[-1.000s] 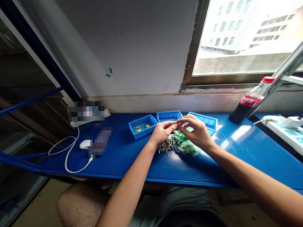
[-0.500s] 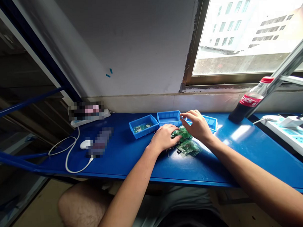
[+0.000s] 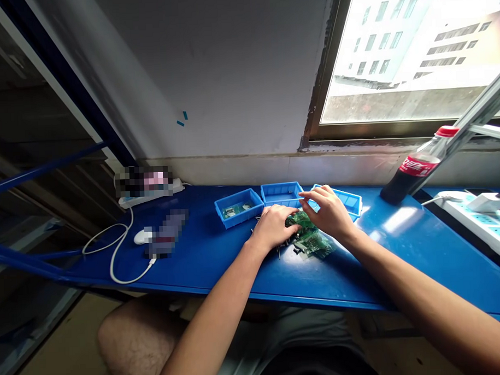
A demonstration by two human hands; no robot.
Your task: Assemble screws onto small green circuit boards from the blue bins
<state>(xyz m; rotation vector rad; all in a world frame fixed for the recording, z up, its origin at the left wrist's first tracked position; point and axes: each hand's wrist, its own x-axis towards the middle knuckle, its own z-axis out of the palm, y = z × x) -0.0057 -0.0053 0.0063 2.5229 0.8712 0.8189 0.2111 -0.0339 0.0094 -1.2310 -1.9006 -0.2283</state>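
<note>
My left hand [image 3: 272, 226] rests over a pile of green plastic packets [image 3: 315, 242] and small dark parts. Its thumb and fingers are apart and touch the near side of the pile; what lies under the palm is hidden. My right hand [image 3: 328, 206] hovers above the pile's right side, beside the middle blue bin [image 3: 281, 197]. Its thumb and index finger are parted, and I see nothing between them. A tiny part seems to lie in that bin. The left blue bin [image 3: 239, 214] holds several small circuit boards. Partly behind my right hand is the right blue bin [image 3: 351, 205].
A cola bottle [image 3: 415, 165] stands at the right near a metal bar. A white power strip [image 3: 491, 223] lies farther right. To the left are a blurred-out device [image 3: 169, 234], a white oval object [image 3: 142, 237] and a looping cable [image 3: 111, 263] on the blue table [image 3: 211, 265].
My right thumb and index finger, pinched around something tiny beside the middle bin, have come apart. My left hand stays at the pile. The whole view has shifted slightly.
</note>
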